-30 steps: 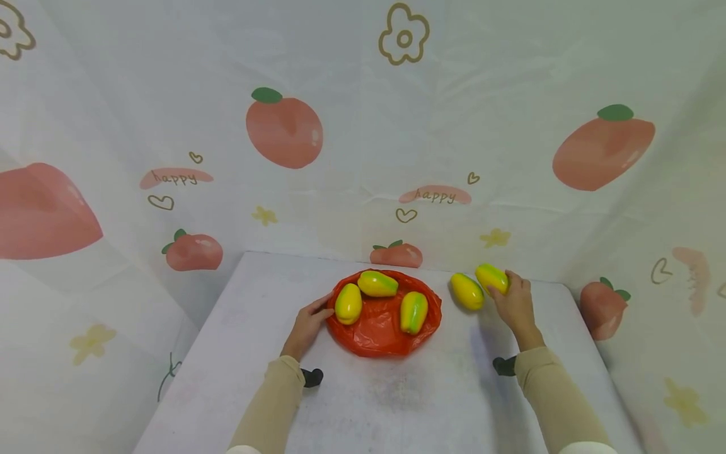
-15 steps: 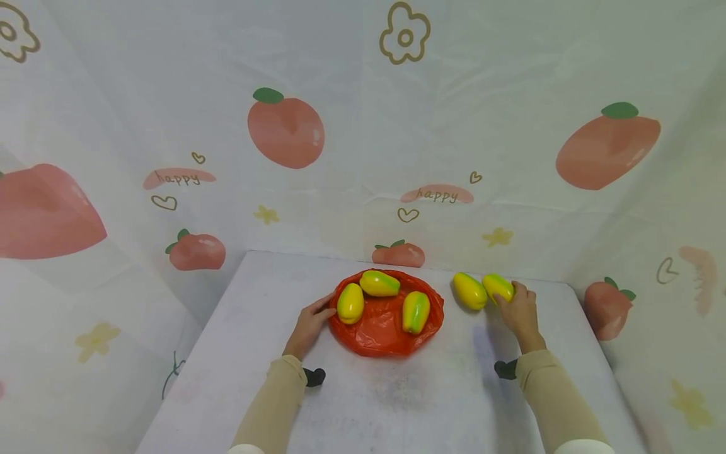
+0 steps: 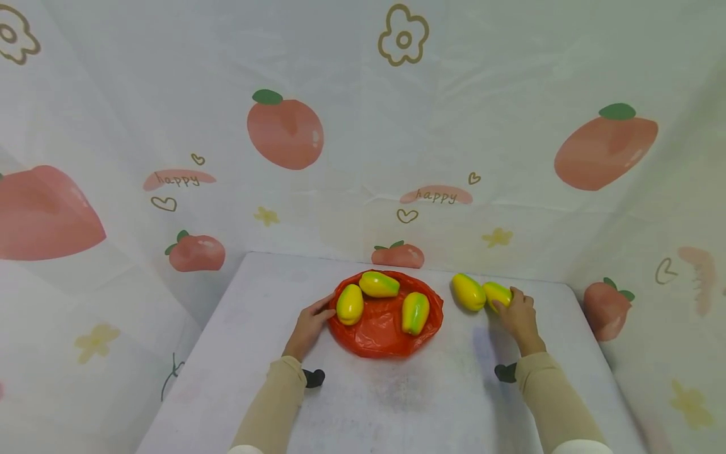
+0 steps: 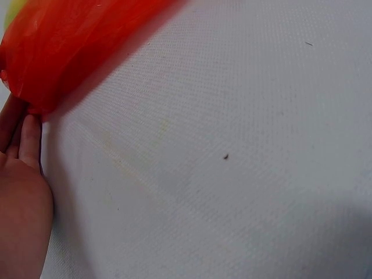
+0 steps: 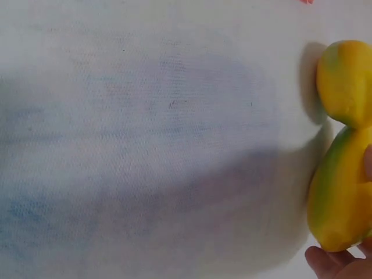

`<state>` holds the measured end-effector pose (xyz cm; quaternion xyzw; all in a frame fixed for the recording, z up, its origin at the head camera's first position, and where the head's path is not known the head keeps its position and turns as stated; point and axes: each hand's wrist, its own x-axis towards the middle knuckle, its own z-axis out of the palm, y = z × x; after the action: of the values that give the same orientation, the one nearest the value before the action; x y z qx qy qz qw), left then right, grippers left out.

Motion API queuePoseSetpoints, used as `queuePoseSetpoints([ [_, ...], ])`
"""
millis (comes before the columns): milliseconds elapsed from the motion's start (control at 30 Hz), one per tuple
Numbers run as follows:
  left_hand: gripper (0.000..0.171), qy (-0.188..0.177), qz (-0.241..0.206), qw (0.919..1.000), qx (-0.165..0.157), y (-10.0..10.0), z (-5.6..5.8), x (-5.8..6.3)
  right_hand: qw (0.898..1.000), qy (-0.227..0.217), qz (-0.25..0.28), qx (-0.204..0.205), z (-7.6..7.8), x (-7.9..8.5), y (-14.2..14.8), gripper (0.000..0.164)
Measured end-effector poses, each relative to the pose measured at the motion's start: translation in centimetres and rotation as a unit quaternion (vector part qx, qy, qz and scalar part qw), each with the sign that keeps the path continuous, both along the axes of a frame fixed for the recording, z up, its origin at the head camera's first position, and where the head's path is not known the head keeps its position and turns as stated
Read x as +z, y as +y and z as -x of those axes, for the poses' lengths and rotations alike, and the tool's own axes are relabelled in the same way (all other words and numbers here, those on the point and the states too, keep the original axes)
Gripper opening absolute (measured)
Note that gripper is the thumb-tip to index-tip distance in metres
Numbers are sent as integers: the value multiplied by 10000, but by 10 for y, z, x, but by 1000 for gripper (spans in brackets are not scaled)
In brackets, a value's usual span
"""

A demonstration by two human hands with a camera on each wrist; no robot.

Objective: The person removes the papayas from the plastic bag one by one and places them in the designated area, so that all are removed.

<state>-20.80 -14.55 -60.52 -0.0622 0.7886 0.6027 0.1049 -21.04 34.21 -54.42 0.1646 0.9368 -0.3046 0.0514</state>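
A red plastic bag (image 3: 381,337), its rim rolled open into a round bowl shape, lies on the table with three yellow-green papayas inside: one at the left (image 3: 349,304), one at the back (image 3: 379,284) and one at the right (image 3: 416,313). My left hand (image 3: 308,326) holds the bag's left rim; in the left wrist view its fingertips disappear under the red film (image 4: 75,52). To the right of the bag, my right hand (image 3: 520,318) grips another papaya (image 3: 496,295) between thumb and fingers. That fruit touches a further papaya (image 3: 468,292) on its left, as the right wrist view also shows.
The white table (image 3: 397,410) ends at the back against a hanging cloth (image 3: 340,208) printed with fruit and flowers. Similar cloth walls stand on both sides. A black strap end (image 3: 314,378) juts from the left wrist, another (image 3: 505,372) from the right.
The right hand has brought its papaya down and slightly right, to rest beside the neighbouring one. The left hand and the bag stay where they were.
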Motion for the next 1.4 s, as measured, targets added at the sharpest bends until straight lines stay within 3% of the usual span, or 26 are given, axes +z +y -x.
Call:
queuePoseSetpoints([
  [533, 45, -82, -135, 9999, -23, 1, -2, 2, 9999, 8, -89, 109, -1, 0, 10, 75],
  [767, 46, -76, -114, 9999, -59, 0, -2, 0, 9994, 183, -246, 172, -3, 1, 8, 67],
  [967, 45, -64, -143, 9999, -12, -2, 0, -2, 9983, 215, -281, 453, -2, 2, 9, 65],
  [1400, 45, 20, -37, 10000, -5, -1, -3, 3, 9971, 15, -470, 607, 1, 12, 12, 73],
])
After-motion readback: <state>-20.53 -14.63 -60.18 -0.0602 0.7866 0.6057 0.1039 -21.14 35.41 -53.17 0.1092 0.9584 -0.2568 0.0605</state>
